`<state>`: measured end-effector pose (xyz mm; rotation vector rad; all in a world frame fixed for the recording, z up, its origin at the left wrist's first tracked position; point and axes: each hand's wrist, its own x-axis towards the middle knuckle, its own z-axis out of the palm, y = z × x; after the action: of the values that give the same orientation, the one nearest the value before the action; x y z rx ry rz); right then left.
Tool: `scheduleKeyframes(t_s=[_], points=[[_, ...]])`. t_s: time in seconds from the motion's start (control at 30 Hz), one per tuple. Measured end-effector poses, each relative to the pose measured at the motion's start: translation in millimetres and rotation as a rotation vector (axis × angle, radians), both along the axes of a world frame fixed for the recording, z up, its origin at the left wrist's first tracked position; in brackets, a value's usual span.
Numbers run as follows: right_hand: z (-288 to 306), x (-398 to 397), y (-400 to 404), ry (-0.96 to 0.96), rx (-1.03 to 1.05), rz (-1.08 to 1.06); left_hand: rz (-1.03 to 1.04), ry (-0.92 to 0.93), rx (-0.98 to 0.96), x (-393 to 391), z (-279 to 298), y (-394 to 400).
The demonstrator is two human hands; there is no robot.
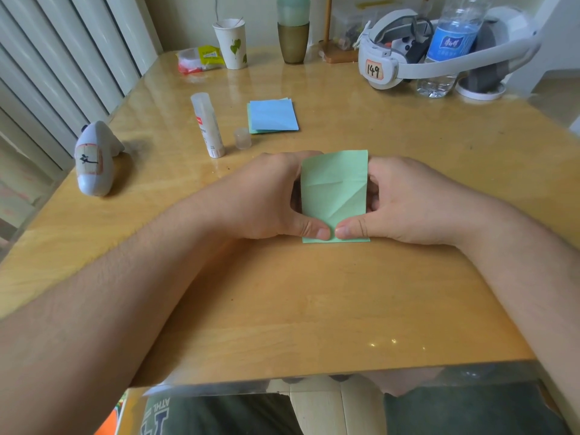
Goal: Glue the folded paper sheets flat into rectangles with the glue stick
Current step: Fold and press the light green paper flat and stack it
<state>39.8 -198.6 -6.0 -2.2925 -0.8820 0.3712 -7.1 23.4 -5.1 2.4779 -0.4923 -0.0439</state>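
Green folded paper sheet (334,189), one, is held at mid-counter (282,309), near edge on the surface, far edge lifted. Both hands are clamped on it: left hand (266,199) and right hand (405,199), thumbs pressed side by side on the near edge, fingers hidden behind the sheet. One stack of folded sheets (273,116), blue on top, green edge beneath; count unclear. One glue stick (207,124) lying uncapped, one clear cap (242,138) beside it. One paper cup (230,42), contents indistinct. One water bottle (452,42), top cut off.
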Motion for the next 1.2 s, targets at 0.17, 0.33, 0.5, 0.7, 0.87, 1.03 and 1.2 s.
scheduleKeyframes(t_s=[0.17, 0.33, 0.5, 0.7, 0.87, 1.03, 1.2], points=[[0, 0, 2, -0.014, -0.036, -0.027, 0.002, 0.004, 0.011, 1, -2, 2], [2, 0, -1, -0.021, -0.040, -0.013, 0.006, 0.004, 0.009, 1, -3, 3], [-2, 1, 1, -0.096, 0.004, -0.063, 0.026, -0.027, 0.036, 4, -6, 6], [-9, 4, 5, -0.050, 0.020, -0.089, 0.032, 0.009, -0.002, 7, -10, 8], [-7, 7, -1, -0.023, -0.012, -0.059, -0.011, 0.014, -0.036, 7, -10, 10], [-7, 10, -3, -0.011, -0.043, -0.041, 0.011, 0.014, -0.009, 10, -13, 17], [-6, 8, 2, -0.065, -0.041, -0.069, 0.018, 0.028, -0.049, 11, -10, 12]])
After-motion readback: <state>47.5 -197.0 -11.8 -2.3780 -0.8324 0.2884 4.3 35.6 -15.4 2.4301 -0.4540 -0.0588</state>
